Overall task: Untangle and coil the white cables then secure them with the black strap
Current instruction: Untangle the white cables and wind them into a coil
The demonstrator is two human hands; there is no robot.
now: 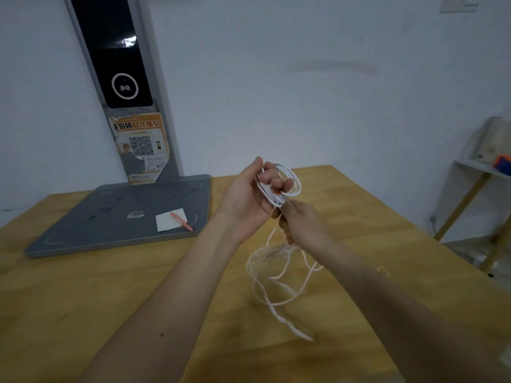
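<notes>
My left hand (250, 194) is raised above the wooden table (110, 294) and is closed around a small coil of white cable (291, 178), with several loops standing out past the fingers. An orange bit shows inside the coil by my fingers. Just below it, my right hand (304, 221) pinches the same cable where it leaves the coil. The loose rest of the white cable (265, 275) hangs down blurred in tangled loops, its end trailing toward the table. No black strap is visible.
A grey scanner stand (124, 217) with a tall black panel and an orange QR sticker sits at the back left of the table. On its base lie a white paper square (171, 219) and an orange pen (181, 221). A shelf (481, 167) stands at right.
</notes>
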